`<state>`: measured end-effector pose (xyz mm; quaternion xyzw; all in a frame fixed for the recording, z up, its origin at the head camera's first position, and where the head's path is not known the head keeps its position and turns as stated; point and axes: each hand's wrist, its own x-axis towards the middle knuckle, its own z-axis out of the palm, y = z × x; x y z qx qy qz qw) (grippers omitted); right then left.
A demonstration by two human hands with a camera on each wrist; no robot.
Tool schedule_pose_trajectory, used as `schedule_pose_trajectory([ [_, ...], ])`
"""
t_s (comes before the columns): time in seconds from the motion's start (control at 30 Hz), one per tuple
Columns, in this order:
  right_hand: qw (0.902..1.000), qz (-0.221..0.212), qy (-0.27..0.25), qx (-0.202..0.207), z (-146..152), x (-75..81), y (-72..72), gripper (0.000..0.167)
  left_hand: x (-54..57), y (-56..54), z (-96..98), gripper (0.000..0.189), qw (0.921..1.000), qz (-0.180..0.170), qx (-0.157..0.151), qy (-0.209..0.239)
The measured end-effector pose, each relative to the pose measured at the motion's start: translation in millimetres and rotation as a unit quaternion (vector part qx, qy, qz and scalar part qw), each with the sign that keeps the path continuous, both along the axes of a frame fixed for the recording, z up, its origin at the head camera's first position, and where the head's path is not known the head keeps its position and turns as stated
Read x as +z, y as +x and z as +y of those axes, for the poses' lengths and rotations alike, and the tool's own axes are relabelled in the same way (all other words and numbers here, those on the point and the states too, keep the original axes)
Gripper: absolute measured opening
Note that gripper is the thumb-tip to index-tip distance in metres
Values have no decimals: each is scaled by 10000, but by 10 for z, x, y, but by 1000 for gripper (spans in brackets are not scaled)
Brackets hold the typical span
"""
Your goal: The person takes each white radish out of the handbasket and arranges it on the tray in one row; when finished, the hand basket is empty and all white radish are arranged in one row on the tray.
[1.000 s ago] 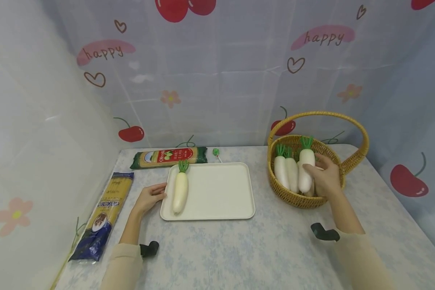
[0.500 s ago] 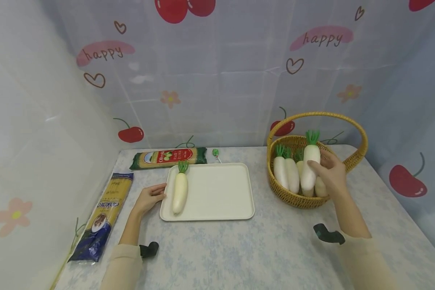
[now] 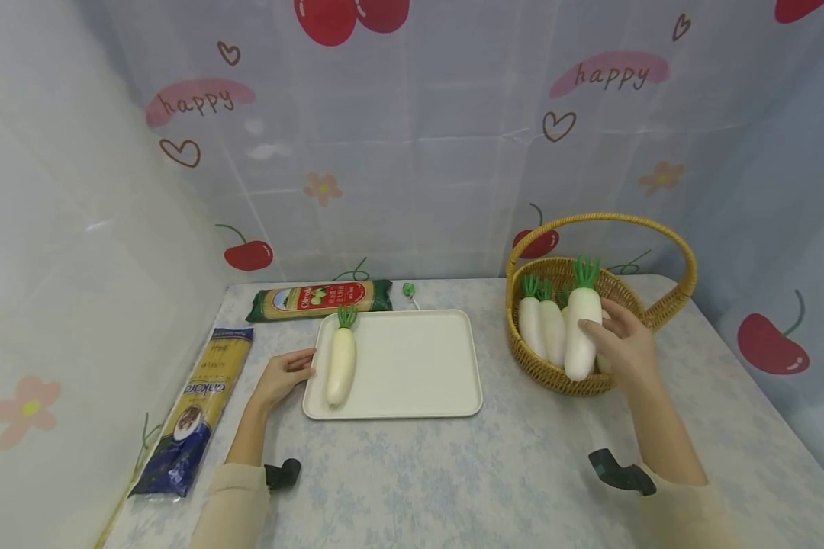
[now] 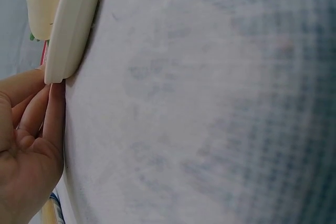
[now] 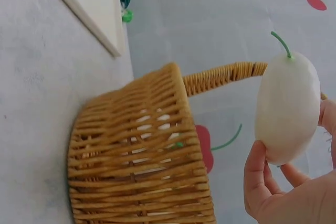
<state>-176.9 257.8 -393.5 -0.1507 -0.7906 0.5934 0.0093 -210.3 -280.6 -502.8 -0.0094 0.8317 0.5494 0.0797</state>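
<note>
My right hand [image 3: 625,343] grips a white daikon radish [image 3: 581,332] with green leaf stubs, thumb on its near side. It is held upright over the wicker basket [image 3: 556,379], above the rim in the right wrist view. Several more white radishes [image 3: 532,324] lean inside the basket, partly hidden behind the held one. At the far left, my left hand [image 3: 283,377] holds the left edge of a cream tray [image 3: 412,366], with thumb and fingers at the rim in the left wrist view. One radish [image 3: 342,366] lies along the tray's left side, leaves pointing away.
A green-and-red pasta packet [image 3: 319,299] lies behind the tray. A blue-and-yellow pasta packet [image 3: 195,412] lies to the left. Behind the tray sits a small green lollipop [image 3: 409,290]. The basket's tall handle [image 3: 604,216] arches over it; a printed curtain [image 3: 412,152] stands behind.
My right hand has lifted the radish from among the others and brought it slightly nearer, its lower end now in front of the basket's contents. The left hand and tray stay put.
</note>
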Motion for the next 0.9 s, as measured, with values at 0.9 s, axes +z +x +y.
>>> schedule_pose_trajectory([
  [0.9, 9931, 605, -431, 905, -602, -164, 463, 65, 6, 6, 30, 47, 10000, 67, 10, -53],
])
